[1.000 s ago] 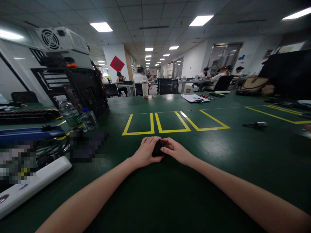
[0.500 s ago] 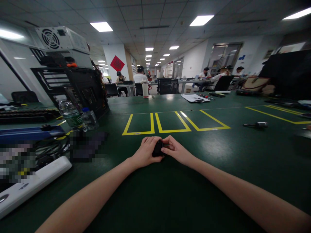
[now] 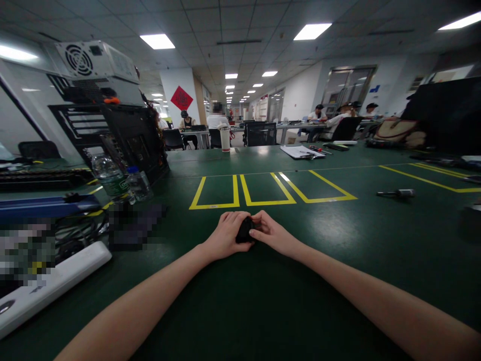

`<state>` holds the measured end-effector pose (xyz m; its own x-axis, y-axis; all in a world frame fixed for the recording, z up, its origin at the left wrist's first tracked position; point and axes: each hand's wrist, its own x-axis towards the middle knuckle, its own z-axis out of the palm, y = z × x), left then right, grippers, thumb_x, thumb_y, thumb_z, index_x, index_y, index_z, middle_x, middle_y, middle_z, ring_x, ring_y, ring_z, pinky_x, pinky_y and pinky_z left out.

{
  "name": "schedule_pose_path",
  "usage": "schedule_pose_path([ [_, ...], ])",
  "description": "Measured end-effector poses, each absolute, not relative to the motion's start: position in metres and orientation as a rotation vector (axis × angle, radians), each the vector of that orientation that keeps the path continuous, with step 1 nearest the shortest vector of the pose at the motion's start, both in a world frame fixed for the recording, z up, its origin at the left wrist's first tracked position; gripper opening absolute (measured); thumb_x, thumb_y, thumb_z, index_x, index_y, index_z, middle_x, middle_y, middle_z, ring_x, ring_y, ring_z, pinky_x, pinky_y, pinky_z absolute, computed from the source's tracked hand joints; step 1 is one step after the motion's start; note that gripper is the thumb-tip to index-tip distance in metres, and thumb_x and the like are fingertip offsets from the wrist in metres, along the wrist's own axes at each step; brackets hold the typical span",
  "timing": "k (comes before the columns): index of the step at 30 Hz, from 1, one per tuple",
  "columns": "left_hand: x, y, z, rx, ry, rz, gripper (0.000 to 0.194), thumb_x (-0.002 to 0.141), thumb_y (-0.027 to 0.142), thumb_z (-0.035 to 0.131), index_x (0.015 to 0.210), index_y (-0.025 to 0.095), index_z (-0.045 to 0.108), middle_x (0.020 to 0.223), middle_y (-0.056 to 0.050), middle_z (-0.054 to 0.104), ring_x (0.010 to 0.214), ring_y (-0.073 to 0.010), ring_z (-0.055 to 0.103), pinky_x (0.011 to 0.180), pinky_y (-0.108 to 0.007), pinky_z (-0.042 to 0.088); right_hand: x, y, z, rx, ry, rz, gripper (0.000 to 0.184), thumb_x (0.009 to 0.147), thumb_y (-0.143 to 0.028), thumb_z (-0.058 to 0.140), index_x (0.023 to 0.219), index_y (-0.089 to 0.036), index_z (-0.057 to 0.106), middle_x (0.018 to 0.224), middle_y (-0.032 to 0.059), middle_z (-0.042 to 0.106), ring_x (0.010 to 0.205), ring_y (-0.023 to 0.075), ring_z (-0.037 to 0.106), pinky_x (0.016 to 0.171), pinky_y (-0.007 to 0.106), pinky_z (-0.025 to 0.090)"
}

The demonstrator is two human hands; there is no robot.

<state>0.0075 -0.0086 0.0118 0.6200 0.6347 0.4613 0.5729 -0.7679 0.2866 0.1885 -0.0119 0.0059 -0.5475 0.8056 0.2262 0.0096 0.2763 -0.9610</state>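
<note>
A small black object (image 3: 244, 230) is on or just above the green surface (image 3: 244, 306). The left hand (image 3: 226, 234) wraps around its left side, and the right hand (image 3: 271, 232) pinches its right edge. Beyond are yellow tape outlines (image 3: 270, 203), then a white cup (image 3: 224, 139).

Left side: beyond our left hand (image 3: 227, 233), a long white bar (image 3: 75, 273), a water bottle (image 3: 107, 173) and a black computer case (image 3: 130, 133) block us.
Right side: from our right hand (image 3: 276, 235) we have open tabletop (image 3: 349, 255) as far as the tool (image 3: 402, 193).
Ahead: we could pass over flat yellow tape (image 3: 227, 205) up to the cup (image 3: 224, 140) and clipboard (image 3: 300, 152).
</note>
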Motion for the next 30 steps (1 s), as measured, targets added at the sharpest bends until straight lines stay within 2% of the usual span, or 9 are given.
schedule_pose_path([
  [4, 0.008, -0.009, 0.014, 2.723, 1.013, 0.834, 0.060, 0.065, 0.030, 0.064, 0.116, 0.023, 0.033, 0.112, -0.006, 0.048, 0.106, -0.0235, 0.044, 0.094, -0.041, 0.026, 0.188, -0.010, 0.003, -0.829, -1.807, 1.271, 0.018, 0.079, -0.028, 0.052, 0.094, -0.021, 0.045, 0.097, 0.0018, 0.051, 0.095, 0.0171, 0.052, 0.085, 0.039, 0.043],
  [10, 0.007, -0.009, 0.013, 2.712, 1.031, 0.817, 0.060, 0.066, 0.031, 0.063, 0.117, 0.023, 0.032, 0.113, -0.006, 0.048, 0.107, -0.0245, 0.044, 0.095, -0.043, 0.025, 0.188, -0.006, 0.000, -0.913, -1.794, 1.273, 0.026, 0.077, -0.027, 0.055, 0.100, -0.020, 0.044, 0.101, 0.0038, 0.051, 0.095, 0.0180, 0.052, 0.084, 0.040, 0.044],
  [15, 0.007, -0.009, 0.012, 2.712, 1.025, 0.825, 0.060, 0.066, 0.031, 0.063, 0.117, 0.023, 0.032, 0.113, -0.006, 0.048, 0.106, -0.0236, 0.044, 0.095, -0.041, 0.025, 0.189, -0.011, 0.007, -0.856, -1.797, 1.328, 0.020, 0.077, -0.025, 0.055, 0.093, -0.019, 0.044, 0.099, 0.0024, 0.051, 0.096, 0.0183, 0.053, 0.084, 0.040, 0.045],
  [20, 0.007, -0.009, 0.012, 2.709, 1.038, 0.820, 0.059, 0.066, 0.030, 0.063, 0.116, 0.023, 0.032, 0.112, -0.006, 0.049, 0.106, -0.0241, 0.045, 0.094, -0.042, 0.025, 0.189, -0.018, 0.013, -0.814, -1.794, 1.358, 0.028, 0.073, -0.022, 0.060, 0.093, -0.021, 0.041, 0.102, 0.0016, 0.048, 0.097, 0.0177, 0.053, 0.084, 0.038, 0.046],
  [26, 0.007, -0.009, 0.013, 2.729, 1.023, 0.828, 0.060, 0.065, 0.030, 0.064, 0.116, 0.021, 0.033, 0.111, -0.007, 0.048, 0.106, -0.0234, 0.044, 0.095, -0.040, 0.026, 0.188, -0.013, 0.004, -0.807, -1.753, 1.286, 0.017, 0.078, -0.027, 0.054, 0.090, -0.020, 0.044, 0.094, 0.0005, 0.050, 0.092, 0.0158, 0.053, 0.083, 0.036, 0.044],
  [30, 0.007, -0.009, 0.013, 2.727, 1.021, 0.827, 0.059, 0.066, 0.030, 0.064, 0.116, 0.021, 0.033, 0.111, -0.006, 0.049, 0.105, -0.0230, 0.045, 0.095, -0.040, 0.026, 0.188, -0.010, 0.002, -0.846, -1.744, 1.280, 0.023, 0.076, -0.028, 0.056, 0.095, -0.020, 0.044, 0.097, 0.0024, 0.051, 0.095, 0.0173, 0.052, 0.086, 0.039, 0.042],
])
